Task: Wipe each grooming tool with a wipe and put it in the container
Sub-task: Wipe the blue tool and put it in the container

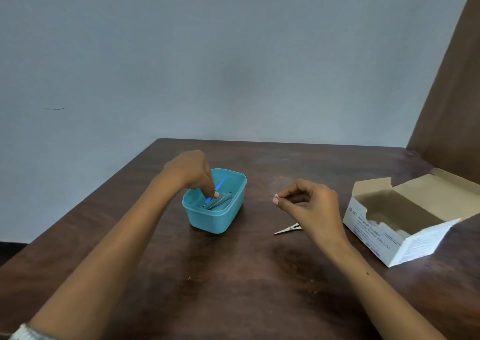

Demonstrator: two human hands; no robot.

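Observation:
A teal plastic container (207, 219) stands mid-table. Inside it lie a silver metal tool (220, 200) and a blue-handled tool (221, 183). My left hand (191, 169) reaches down into the container, its fingertips touching the tools; whether it grips one I cannot tell. My right hand (307, 200) hovers to the right of the container, pinching a small white wipe (275, 197) between thumb and forefinger. Small metal scissors (287, 229) lie on the table below my right hand, partly hidden by the wrist.
An open white box of alcohol swabs (384, 238) sits at the right, flaps raised. The dark wooden table (233, 287) ends at a grey wall behind; a brown panel rises at the far right.

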